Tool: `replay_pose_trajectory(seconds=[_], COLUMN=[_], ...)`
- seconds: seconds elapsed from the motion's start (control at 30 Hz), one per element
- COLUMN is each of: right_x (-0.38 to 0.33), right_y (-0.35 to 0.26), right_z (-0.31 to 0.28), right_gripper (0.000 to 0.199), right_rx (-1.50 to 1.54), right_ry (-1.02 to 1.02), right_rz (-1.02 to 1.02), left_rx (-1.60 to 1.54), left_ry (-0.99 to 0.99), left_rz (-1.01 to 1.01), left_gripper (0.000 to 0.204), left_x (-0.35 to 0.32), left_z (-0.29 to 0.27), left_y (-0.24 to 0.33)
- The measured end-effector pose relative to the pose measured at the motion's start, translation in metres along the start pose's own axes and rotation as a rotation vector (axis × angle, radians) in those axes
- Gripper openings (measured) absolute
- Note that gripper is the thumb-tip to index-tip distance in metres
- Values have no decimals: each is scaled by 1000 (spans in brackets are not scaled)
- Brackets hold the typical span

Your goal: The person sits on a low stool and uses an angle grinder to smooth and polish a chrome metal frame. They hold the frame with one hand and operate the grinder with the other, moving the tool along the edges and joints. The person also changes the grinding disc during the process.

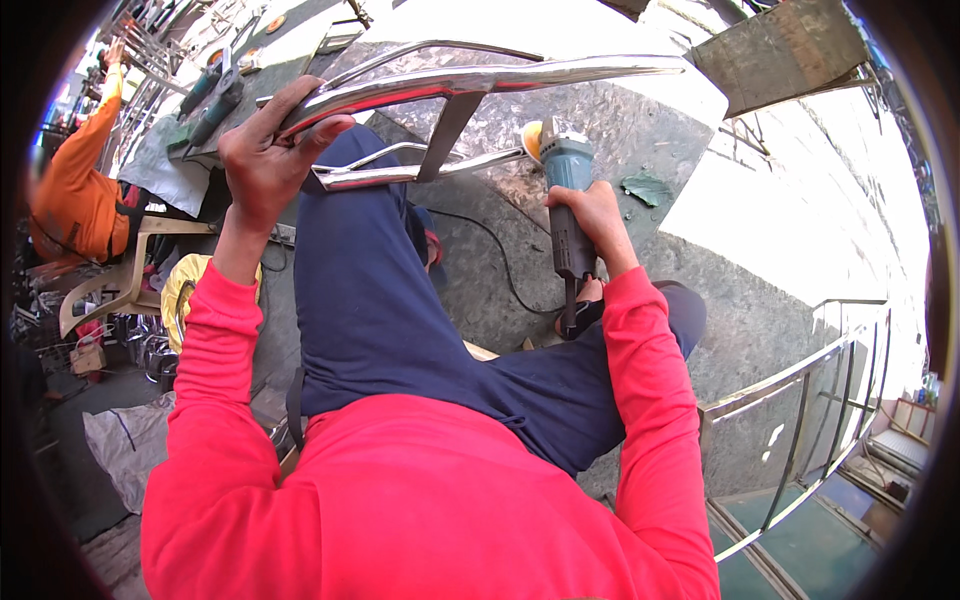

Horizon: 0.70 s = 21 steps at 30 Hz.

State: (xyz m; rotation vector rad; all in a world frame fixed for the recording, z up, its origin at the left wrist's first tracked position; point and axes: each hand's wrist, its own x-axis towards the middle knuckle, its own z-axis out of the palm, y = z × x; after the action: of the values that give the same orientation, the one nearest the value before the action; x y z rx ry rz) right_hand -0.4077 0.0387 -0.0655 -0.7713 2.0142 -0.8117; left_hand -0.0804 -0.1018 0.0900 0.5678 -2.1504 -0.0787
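My left hand point(270, 155) is closed round the left end of a shiny, curved metal frame point(440, 85), whose tubes are joined by a flat crosspiece. The frame lies across my left thigh and reaches out to the right. In my right hand point(598, 222) is a teal and black angle grinder point(570, 200), gripped by its body with the head pointing away from me. Its yellowish disc point(532, 141) is at the right end of the frame's lower tube; whether they touch I cannot tell. A black cord point(500, 255) curves over the floor below.
Two more grinders point(215, 100) lie at the far left. A person in orange point(85, 195) is at the left beside a plastic chair point(135, 265). A metal railing point(800, 390) stands at the right. A green scrap point(647, 188) lies on the floor; a worn panel point(780, 55) is at the far right.
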Motion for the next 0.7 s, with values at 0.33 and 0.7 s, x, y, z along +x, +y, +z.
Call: replay_pose_trajectory(seconds=[0.33,0.7], right_x=[-31,-2], right_y=[-5,-1], right_z=[27,4], right_gripper=[48,49], right_rx=[-45,-20], right_ry=[-161,-13], right_rz=[-190,-112], left_rx=[21,24], left_ry=[1,21], left_rz=[57,4], left_gripper=[44,41], left_x=[-3,6], left_z=[0,2], left_y=[1,-3])
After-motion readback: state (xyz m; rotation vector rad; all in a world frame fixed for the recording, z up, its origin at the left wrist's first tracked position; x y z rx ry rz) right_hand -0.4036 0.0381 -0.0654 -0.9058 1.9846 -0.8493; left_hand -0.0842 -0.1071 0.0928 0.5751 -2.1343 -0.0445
